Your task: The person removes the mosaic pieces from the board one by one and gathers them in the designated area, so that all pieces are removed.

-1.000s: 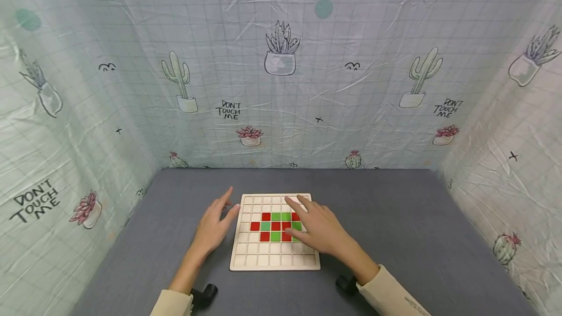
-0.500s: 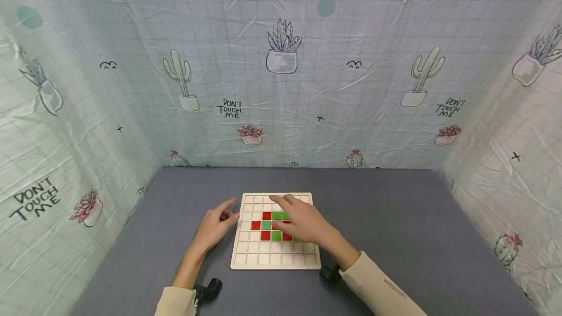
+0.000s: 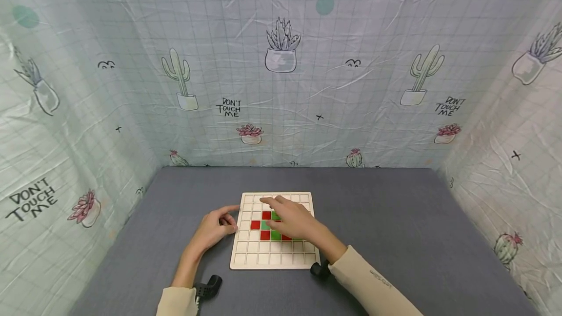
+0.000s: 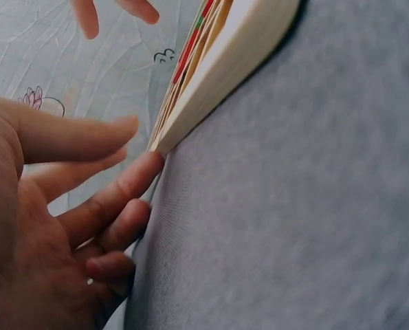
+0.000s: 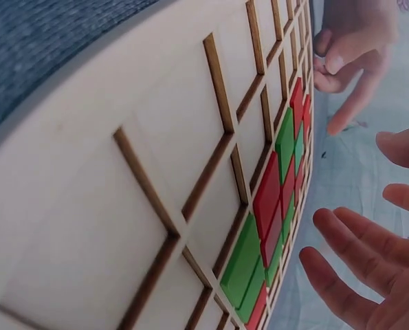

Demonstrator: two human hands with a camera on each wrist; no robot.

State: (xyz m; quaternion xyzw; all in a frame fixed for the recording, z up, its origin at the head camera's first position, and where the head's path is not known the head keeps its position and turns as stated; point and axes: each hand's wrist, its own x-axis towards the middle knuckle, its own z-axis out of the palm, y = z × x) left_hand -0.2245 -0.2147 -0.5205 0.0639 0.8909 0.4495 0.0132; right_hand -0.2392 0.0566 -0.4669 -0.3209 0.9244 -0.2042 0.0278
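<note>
A square pale wooden board (image 3: 274, 260) with a grid of recessed cells lies on the grey table. Red tiles (image 3: 255, 225), green tiles (image 3: 275, 235) and a teal tile fill several middle cells. My left hand (image 3: 211, 229) is at the board's left edge, index stretched out and other fingers loosely bent; in the left wrist view a fingertip (image 4: 149, 165) appears to touch the board's side. Above the tiles hovers my right hand (image 3: 294, 218), fingers spread and holding nothing. It hides the tiles towards the right. In the right wrist view its fingers (image 5: 355, 251) are apart from the board.
The dark grey table (image 3: 386, 218) extends around the board. A cloth backdrop (image 3: 281, 101) printed with cacti encloses the back and both sides. Black wrist mounts (image 3: 208, 286) hang beneath both forearms.
My right hand has moved left across the board, covering more tiles. My left hand's fingers have bent, and the hand has turned in towards the board's left edge. The visible tiles have not moved.
</note>
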